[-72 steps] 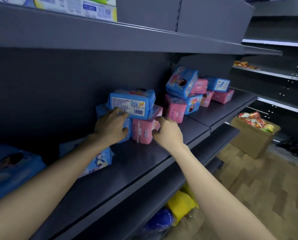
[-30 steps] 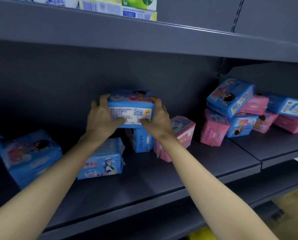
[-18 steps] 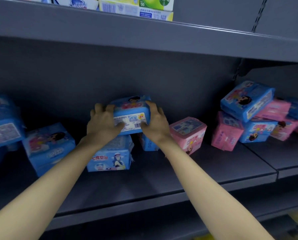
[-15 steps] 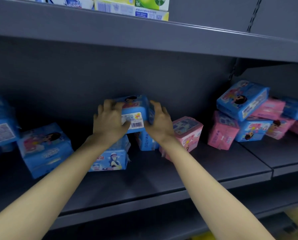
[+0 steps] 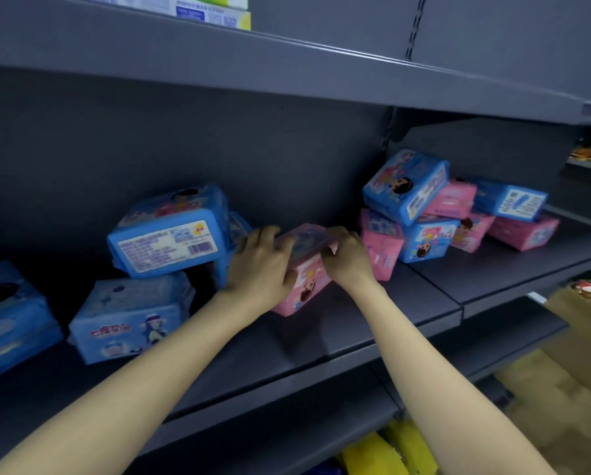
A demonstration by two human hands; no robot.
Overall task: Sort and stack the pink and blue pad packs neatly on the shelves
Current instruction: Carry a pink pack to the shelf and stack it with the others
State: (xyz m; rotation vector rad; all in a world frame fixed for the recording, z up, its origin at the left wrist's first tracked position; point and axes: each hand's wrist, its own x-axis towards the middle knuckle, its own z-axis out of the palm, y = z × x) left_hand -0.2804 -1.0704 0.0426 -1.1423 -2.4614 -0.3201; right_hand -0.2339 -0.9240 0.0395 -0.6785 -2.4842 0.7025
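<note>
Gripping: the left hand (image 5: 263, 265) and the right hand (image 5: 347, 257) both curl round one pink pack (image 5: 306, 284). The left fingers lie over its top and near side, the right fingers pinch its upper right corner, and neither hand is free.
Pink pack: it sits tilted at mid-shelf, between the blue packs and the mixed heap. I cannot tell whether its lower edge rests on the shelf (image 5: 355, 323) or just clears it.
Blue side: a top blue pack (image 5: 170, 231) lies askew on a lower blue pack (image 5: 129, 317). Another, the far-left blue pack (image 5: 9, 317), sits apart.
Mixed heap (image 5: 420, 207): pink and blue packs lean on one another, just right of the hands.
Step in hand: this looks like drawing a pink pack away from the blues. The sorting seems early, since the heap is still jumbled.
Next move: it probably calls for squaring the pack and setting it flat on bare board to begin a pink pile. Both hands should hold its sides, as the wrapper looks soft.
Edges: the shelf's front lip (image 5: 287, 375) runs under the forearms, and a pack set too far forward could tip off. The upper shelf (image 5: 287, 60) caps the lift.
Open room: there is bare board in front of the pack and to its right. The gap toward the heap is narrow.
</note>
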